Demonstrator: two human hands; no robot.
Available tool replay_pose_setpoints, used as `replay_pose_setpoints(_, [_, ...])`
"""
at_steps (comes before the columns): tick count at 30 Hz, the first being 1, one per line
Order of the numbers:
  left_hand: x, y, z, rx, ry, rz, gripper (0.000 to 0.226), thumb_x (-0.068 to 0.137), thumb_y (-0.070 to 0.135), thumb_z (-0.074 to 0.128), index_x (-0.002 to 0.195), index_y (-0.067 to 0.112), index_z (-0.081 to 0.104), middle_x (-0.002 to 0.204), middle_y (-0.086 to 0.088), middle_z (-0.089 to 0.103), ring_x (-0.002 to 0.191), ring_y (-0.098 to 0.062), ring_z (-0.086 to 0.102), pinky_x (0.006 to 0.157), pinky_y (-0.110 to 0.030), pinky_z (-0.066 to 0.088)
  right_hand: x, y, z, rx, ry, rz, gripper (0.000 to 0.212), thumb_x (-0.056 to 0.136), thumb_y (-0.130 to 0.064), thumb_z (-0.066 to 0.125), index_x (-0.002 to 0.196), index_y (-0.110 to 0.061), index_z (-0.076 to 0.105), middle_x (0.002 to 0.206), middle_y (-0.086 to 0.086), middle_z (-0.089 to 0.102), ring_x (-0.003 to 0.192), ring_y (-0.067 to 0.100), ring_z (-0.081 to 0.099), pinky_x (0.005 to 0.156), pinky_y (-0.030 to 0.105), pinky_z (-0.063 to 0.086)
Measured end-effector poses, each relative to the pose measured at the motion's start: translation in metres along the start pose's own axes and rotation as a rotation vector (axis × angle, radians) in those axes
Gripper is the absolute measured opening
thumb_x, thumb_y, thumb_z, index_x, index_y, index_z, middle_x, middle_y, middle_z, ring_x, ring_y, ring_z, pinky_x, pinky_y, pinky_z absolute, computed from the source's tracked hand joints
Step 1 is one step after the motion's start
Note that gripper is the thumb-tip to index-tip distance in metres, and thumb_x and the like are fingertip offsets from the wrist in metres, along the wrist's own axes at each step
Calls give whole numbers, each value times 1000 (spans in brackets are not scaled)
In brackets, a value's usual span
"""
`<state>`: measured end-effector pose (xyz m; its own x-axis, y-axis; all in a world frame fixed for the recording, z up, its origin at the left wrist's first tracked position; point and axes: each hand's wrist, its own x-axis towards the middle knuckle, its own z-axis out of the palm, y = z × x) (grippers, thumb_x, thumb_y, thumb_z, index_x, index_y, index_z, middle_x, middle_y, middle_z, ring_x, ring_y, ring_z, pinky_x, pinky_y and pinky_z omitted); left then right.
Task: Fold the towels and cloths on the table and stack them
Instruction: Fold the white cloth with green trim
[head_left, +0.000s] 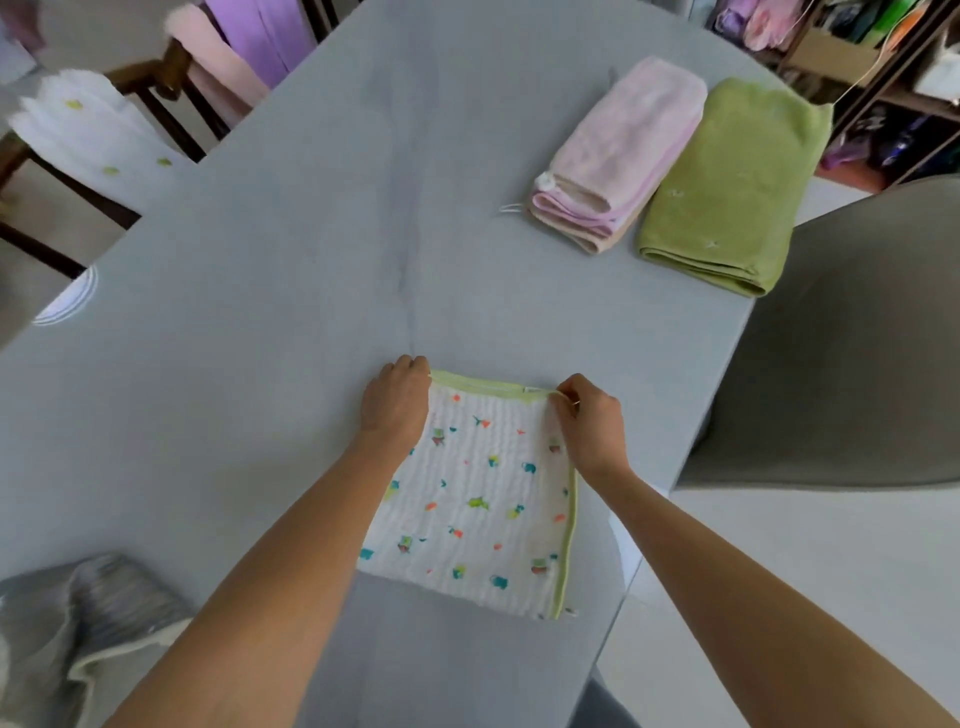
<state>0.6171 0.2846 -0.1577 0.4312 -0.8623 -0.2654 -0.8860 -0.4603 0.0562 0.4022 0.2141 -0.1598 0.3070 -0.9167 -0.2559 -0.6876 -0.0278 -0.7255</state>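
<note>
Ahead of both hands, the grey table (322, 270) lies bare, open for a reach straight forward. Forward and right of the right hand (592, 421), the folded pink towel (618, 156) and folded green towel (727, 182) sit side by side, touching. Behind and left of the left hand (397, 400), a crumpled grey cloth (88, 613) fills the near corner.

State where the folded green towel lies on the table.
In the head view, the green towel lies at the table's far right edge, right beside the folded pink towel.
</note>
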Motion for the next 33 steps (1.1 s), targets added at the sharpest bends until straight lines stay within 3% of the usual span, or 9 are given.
replay_pose_setpoints(4, [12, 2, 4, -9, 77, -16, 19, 101, 14, 36, 107, 9, 53, 109, -11, 58, 101, -32, 57, 74, -41, 45, 12, 3, 8, -97, 33, -48, 9, 91, -6, 49, 86, -5, 56, 84, 6, 55, 71, 23, 50, 61, 31, 37])
replay_pose_setpoints(10, [16, 0, 3, 59, 144, 57, 5, 90, 10, 60, 88, 7, 59, 76, -13, 64, 62, -35, 64, 47, -34, 44, 10, 11, 14, -33, 98, -68, 11, 90, 0, 45, 81, -6, 48, 82, 6, 50, 68, 22, 45, 60, 30, 33])
replay_pose_setpoints(14, [21, -3, 6, 148, 162, 93, 30, 64, 21, 87, 67, 13, 58, 55, -2, 56, 39, -24, 56, 36, -19, 31, 16, 14, 15, -143, 130, -73, 6, 89, -3, 50, 85, -6, 53, 84, 5, 51, 72, 23, 48, 59, 30, 35])
replay_pose_setpoints(17, [23, 1, 10, 182, 199, 84, 31, 58, 19, 87, 75, 16, 62, 68, -1, 59, 57, -21, 60, 41, -23, 38, 18, 13, 16, -384, 221, -115, 16, 81, -3, 59, 95, -8, 58, 94, 7, 56, 86, 27, 51, 65, 34, 39])
replay_pose_setpoints(19, [21, 1, 14, 153, 297, 122, 31, 62, 14, 81, 87, 17, 64, 85, -2, 60, 76, -23, 59, 60, -32, 44, 17, 11, 19, -420, 269, -192, 30, 75, 1, 61, 104, -8, 59, 103, 10, 57, 93, 30, 51, 76, 36, 39])
replay_pose_setpoints(21, [17, 1, 23, 47, 395, 303, 33, 68, 13, 76, 99, 18, 64, 100, -2, 61, 89, -23, 53, 75, -34, 37, 16, 8, 25, -436, 246, -286, 34, 77, -4, 63, 110, -7, 59, 109, 10, 57, 99, 31, 50, 84, 35, 35])
replay_pose_setpoints(24, [11, 12, 32, 4, 363, 449, 38, 75, 22, 74, 111, 18, 65, 109, 1, 63, 91, -22, 55, 76, -34, 39, 21, 8, 36, -485, 169, -376, 27, 81, -13, 65, 107, -7, 60, 105, 10, 58, 95, 32, 53, 85, 36, 36])
replay_pose_setpoints(29, [27, 27, 23, -184, 106, 356, 16, 90, 22, 61, 102, 12, 63, 102, -6, 58, 94, -26, 58, 67, -40, 48, 40, 3, 37, -488, 98, -454, 13, 73, 1, 64, 81, -7, 58, 80, 8, 53, 72, 30, 49, 67, 36, 39])
replay_pose_setpoints(33, [37, 35, 22, -281, 104, 252, 15, 95, 20, 52, 96, 8, 61, 99, -9, 56, 91, -29, 58, 66, -42, 44, 49, 5, 32, -526, 30, -513, 22, 64, 5, 70, 78, -5, 57, 77, 10, 54, 69, 30, 50, 63, 36, 40])
